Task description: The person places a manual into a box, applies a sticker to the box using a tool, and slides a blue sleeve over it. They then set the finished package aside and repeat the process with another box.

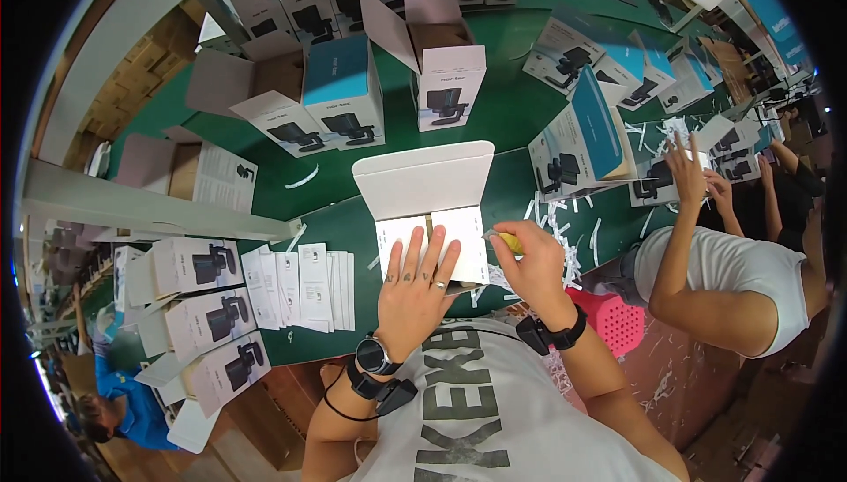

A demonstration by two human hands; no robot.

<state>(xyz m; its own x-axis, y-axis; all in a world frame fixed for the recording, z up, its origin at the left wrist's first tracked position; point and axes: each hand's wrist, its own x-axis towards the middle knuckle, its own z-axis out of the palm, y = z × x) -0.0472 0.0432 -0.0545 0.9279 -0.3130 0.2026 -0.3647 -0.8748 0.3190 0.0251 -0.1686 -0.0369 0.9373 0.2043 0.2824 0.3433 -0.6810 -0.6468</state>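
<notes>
In front of me a white carton [475, 257] lies with its long lid flap [423, 184] raised away from me. Down the middle of its top runs a narrow brownish gap between the white panels. My left hand [415, 283] presses flat on this top, fingers spread, covering part of the gap. Just right of the carton, my right hand [534, 266] is closed around a small yellow cutter [510, 242]. Its greyish tip points toward the carton's right edge; most of the handle is hidden by my fingers.
White leaflets [313, 288] lie in stacks at left, beside several open printed boxes [212, 314]. More printed boxes [450, 89] stand along the far side. Paper shreds [569, 252] litter the right, near a pink perforated stool [618, 319] and a co-worker's arm [679, 244].
</notes>
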